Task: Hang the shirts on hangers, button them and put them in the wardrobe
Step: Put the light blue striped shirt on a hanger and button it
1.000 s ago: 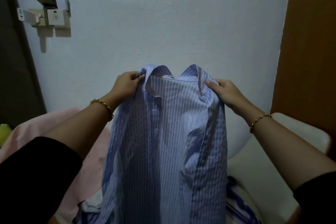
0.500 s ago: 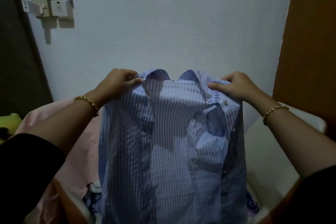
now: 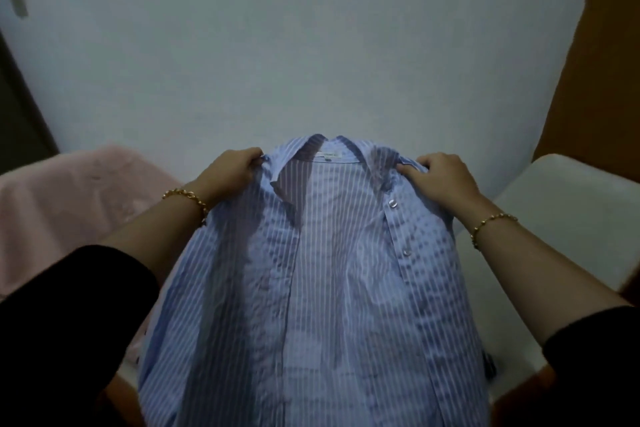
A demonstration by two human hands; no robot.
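Hands hold a light blue, white-striped button-up shirt (image 3: 329,270) up by its shoulders, spread wide in front of the person. The left hand (image 3: 232,170) has its fingers curled round the fabric just beside the collar (image 3: 294,152), thumb on top, pinching a fold of the shoulder. The right hand (image 3: 440,180) grips the opposite shoulder the same way, its fingers bent over the cloth and the thumb pressed against the edge near the collar.

The shirt's front lies open, the two plackets apart, so the inside of the back panel shows with a small white neck label (image 3: 329,155) (its print is too small to read). Two pale round buttons (image 3: 392,203) sit on the placket on the right-hand side, one below the other. The cloth is creased and falls down past the bottom edge of the view, so where its hem ends cannot be told.

Each wrist carries a thin gold chain bracelet (image 3: 187,196), and black sleeves (image 3: 69,322) cover both forearms lower down.

Behind the shirt stands a plain white wall (image 3: 311,45). A soft pink blanket-like fabric (image 3: 69,201) lies at the left, a white padded surface (image 3: 571,218) at the right, and a brown wooden panel (image 3: 595,80) rises along the right edge.
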